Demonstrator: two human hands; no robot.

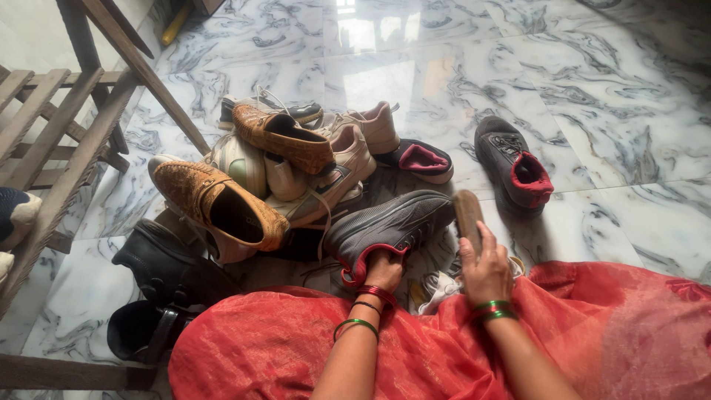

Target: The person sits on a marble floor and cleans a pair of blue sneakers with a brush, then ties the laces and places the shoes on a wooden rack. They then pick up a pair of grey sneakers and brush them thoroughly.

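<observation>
My left hand point(384, 270) is pushed into the opening of a grey sneaker with red lining point(389, 222), holding it up over my lap. My right hand point(485, 270) grips a brown wooden shoe brush point(468, 212) upright, just right of the sneaker's toe. The matching grey sneaker point(512, 164) stands alone on the floor to the right. Both wrists wear green and red bangles. Red fabric point(444, 348) covers my lap.
A pile of shoes lies ahead: two tan leather shoes point(218, 204), white and beige sneakers point(326, 174), black shoes point(167, 274) at the left. A wooden shoe rack point(52, 141) stands at the left on the marble floor point(592, 74).
</observation>
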